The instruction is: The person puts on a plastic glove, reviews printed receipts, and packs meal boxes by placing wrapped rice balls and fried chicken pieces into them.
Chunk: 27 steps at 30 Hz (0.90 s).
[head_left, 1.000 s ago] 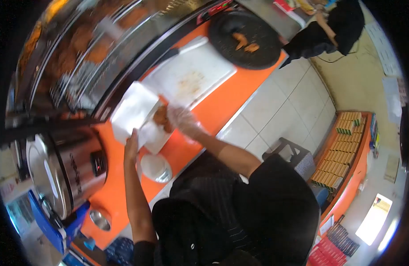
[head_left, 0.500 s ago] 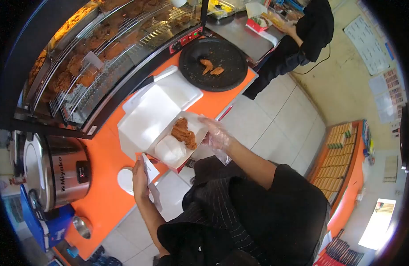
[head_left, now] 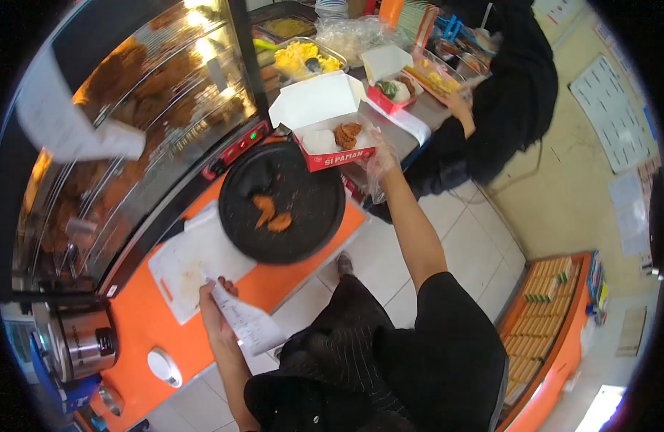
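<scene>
My right hand [head_left: 381, 160], in a clear plastic glove, grips the right side of an open red and white takeaway box [head_left: 323, 161]. Inside the box sit a white mound that looks like rice [head_left: 318, 141] and a piece of fried chicken [head_left: 346, 135]; its lid stands up at the back. The box is held above the far edge of a round black tray [head_left: 310, 225] with a few small chicken pieces [head_left: 279, 222]. Nearer to me, my left hand [head_left: 217, 315] pinches a slip of paper [head_left: 247, 321] with handwriting, beside a white cutting board [head_left: 179, 277].
A glass warming cabinet [head_left: 130, 194] of fried chicken lines the left of the orange counter [head_left: 141, 331]. A rice cooker [head_left: 80, 342] and a round white object [head_left: 163, 367] are lower left. Ahead, a co-worker [head_left: 516, 93] stands by a second filled box [head_left: 397, 92].
My right hand has carried the box forward and away from me, past the black tray. My left hand has let go of the box and keeps the paper slip.
</scene>
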Motion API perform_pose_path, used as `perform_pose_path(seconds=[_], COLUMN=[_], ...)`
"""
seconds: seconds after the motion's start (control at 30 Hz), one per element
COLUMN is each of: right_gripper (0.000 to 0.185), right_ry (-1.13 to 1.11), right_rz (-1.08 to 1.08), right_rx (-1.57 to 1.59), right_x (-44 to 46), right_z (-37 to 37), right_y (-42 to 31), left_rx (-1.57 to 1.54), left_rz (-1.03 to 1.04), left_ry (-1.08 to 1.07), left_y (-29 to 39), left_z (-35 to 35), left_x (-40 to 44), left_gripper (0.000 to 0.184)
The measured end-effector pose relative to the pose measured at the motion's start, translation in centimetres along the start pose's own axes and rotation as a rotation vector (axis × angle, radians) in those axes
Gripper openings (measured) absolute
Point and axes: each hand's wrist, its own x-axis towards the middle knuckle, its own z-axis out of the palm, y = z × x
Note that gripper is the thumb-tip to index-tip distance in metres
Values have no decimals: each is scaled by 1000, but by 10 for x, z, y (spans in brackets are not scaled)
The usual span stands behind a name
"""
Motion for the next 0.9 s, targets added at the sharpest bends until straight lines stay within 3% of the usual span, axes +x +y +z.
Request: perform_pose_path(seconds=[0.03, 0.07, 0.13, 0.17, 0.2, 0.27, 0.3, 0.33, 0.4, 0.47, 0.5, 0.57, 0.63, 0.67, 0.73, 0.77, 0.8, 0.83, 0.87, 0.9], right_gripper=[38, 39, 43, 44, 45, 47, 47, 43, 43, 51, 51, 36, 30, 29, 28, 24, 20, 16, 15, 16], right_ry=[-22, 20, 92, 120, 125, 94, 89, 54, -64, -260, -226, -304, -338, -451, -344, -291, -229, -163, -173, -182], right_rz=[49, 5, -63, -288, -517, -768, -783, -763, -751, -747, -837, -1440, -1512, -913, -856, -840, -838, -848, -1002, -1166], right_rx=[-9, -117, -375, -712, -1043, -1280, -1192, -1323, -1642, -2020, -1734, -1599, -2171, -1809, -1991, -2008, -2025, -2048, -2025, -2001], right_x=[26, 45, 79, 94, 108, 121, 111, 82, 56, 76, 128, 159, 121, 106, 121, 111, 106, 103, 107, 115], right_z=[-12, -21, -22, -27, -30, -34, -34, -14, 4, -7, -54, -82, -23, -1, -10, -4, 9, 13, 5, -3], right_y=[-8, -16, -40, -51, -55, -53, -47, -61, -68, -54, -13, 11, -52, -64, -58, -58, -66, -68, -60, -52], left_rx=[118, 172, 167, 236, 301, 581, 654, 655, 1095, 1097, 1311, 1357, 1450, 1490, 1609, 1612, 1644, 1680, 1701, 1668], left_rz=[27, -32, -139, -9, -30, 84, 139, 198, 407, 504, 518, 493, 633, 667, 649, 605, 706, 749, 800, 661], left_ry=[57, -104, -155, -259, -205, -227, -208, -225, -146, -141, -86, -63, -90, -73, -18, 22, 96, 111, 122, 117], left_y=[-20, -38, -92, -119, -140, -181, -193, -211, -226, -240, -235, -236, -238, -239, -236, -235, -237, -238, -240, -231], left_z=[29, 63, 122, 152, 177, 212, 231, 239, 255, 268, 282, 296, 300, 301, 306, 308, 308, 306, 308, 321], left_x=[24, 41, 80, 93, 105, 138, 145, 162, 187, 209, 206, 212, 222, 225, 225, 226, 229, 237, 244, 237], left_gripper=[22, 23, 25, 25, 26, 30, 32, 36, 54, 55, 64, 66, 65, 64, 59, 60, 44, 50, 56, 50])
